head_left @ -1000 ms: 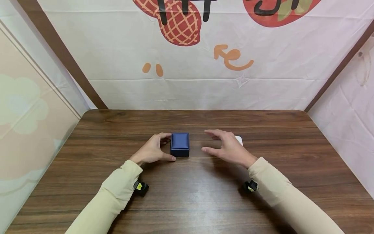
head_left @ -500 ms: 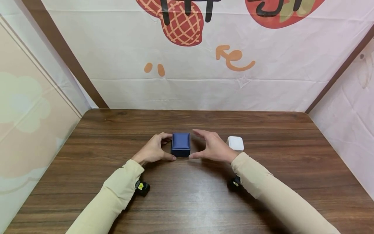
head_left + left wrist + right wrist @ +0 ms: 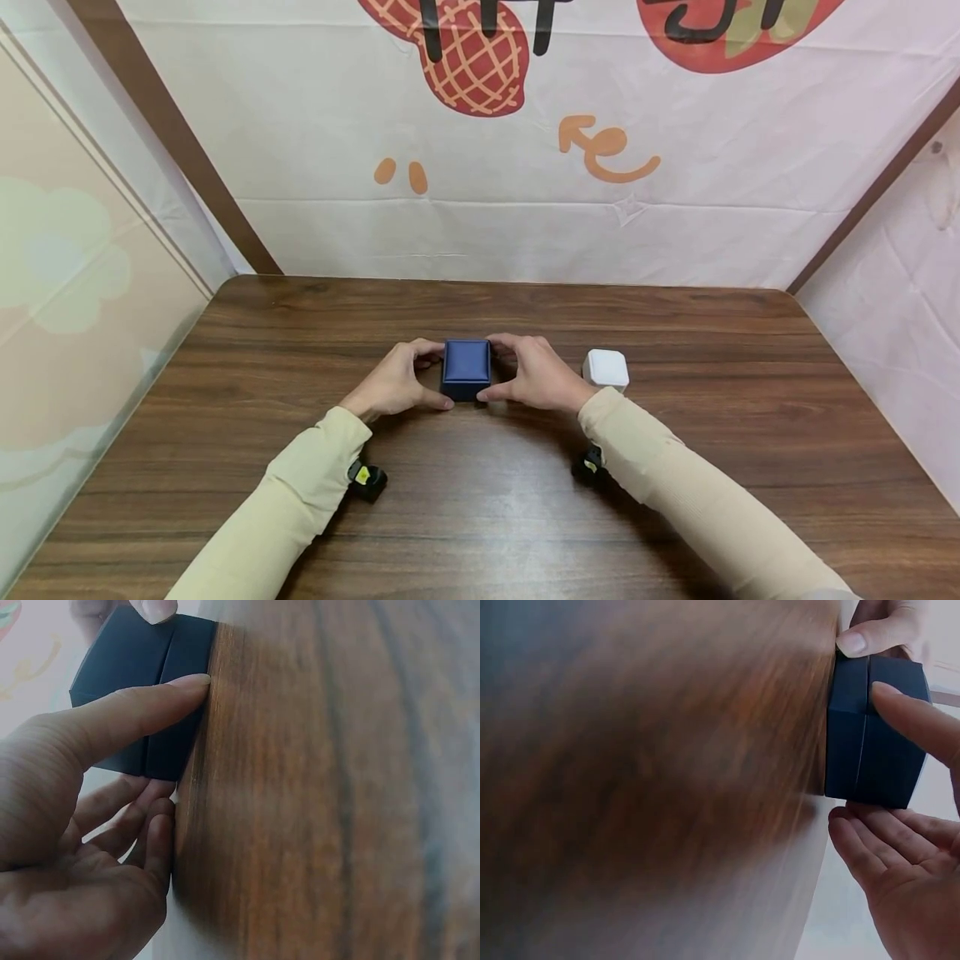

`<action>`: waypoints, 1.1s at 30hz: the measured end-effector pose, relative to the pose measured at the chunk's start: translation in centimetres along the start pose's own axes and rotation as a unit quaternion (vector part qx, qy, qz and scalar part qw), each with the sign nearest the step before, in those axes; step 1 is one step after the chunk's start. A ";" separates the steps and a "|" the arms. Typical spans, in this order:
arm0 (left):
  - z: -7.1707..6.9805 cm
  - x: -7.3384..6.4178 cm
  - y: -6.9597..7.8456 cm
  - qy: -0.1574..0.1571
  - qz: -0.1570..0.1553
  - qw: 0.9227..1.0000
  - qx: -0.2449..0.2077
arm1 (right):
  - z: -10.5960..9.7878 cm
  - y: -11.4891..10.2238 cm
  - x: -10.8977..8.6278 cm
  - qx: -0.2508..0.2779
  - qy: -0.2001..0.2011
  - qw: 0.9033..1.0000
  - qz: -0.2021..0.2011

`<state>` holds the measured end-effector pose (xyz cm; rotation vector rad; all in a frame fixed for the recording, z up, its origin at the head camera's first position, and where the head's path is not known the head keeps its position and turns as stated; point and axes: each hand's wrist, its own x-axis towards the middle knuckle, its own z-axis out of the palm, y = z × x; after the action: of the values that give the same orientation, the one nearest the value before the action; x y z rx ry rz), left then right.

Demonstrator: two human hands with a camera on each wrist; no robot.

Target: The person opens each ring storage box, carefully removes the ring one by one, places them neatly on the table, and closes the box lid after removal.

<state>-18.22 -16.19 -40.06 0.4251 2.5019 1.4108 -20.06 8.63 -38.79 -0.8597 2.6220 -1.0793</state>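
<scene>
A small dark blue jewelry box [image 3: 467, 363] with a padded lid sits closed on the wooden table in the head view. My left hand [image 3: 396, 383] grips it from the left, thumb on the front face and fingers toward the back. From the right side, my right hand [image 3: 538, 377] holds it the same way. In the left wrist view the left thumb lies across the front of the box [image 3: 124, 660], over the seam between lid and base. The right wrist view has the right thumb on the lid part of the box [image 3: 885, 761], above the seam.
A small white box [image 3: 606, 368] with trimmed corners stands on the table just behind the right forearm. The brown wood-grain table [image 3: 480, 500] reaches back to a printed white cloth wall [image 3: 510, 233]. Cloth panels also flank it left and right.
My right hand has moved left from beside the white box and taken hold of the jewelry box, leaving the white box in full view. The left hand has stayed at the jewelry box.
</scene>
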 end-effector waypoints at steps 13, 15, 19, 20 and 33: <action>0.1 -0.1 0.2 0.005 -0.007 1.000 -0.002 | -1.1 -0.3 1.0 0.057 -0.035 0.997 0.048; 0.1 -0.1 0.2 0.005 -0.008 1.000 -0.001 | -1.3 -0.2 1.3 0.083 -0.043 0.994 0.060; 0.1 0.0 0.1 0.004 -0.013 1.000 -0.001 | -1.7 -0.3 1.7 0.136 -0.055 0.986 0.081; 0.1 0.0 0.0 0.005 -0.015 1.000 -0.002 | -1.7 -0.3 1.7 0.149 -0.058 0.983 0.086; -0.1 0.2 -0.5 0.001 0.007 1.000 -0.012 | -2.4 1.0 2.6 0.262 -0.081 0.950 0.150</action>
<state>-18.50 -16.43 -40.45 0.4393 2.4861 1.4444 -23.52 9.06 -37.62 -0.3965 2.0789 -1.4402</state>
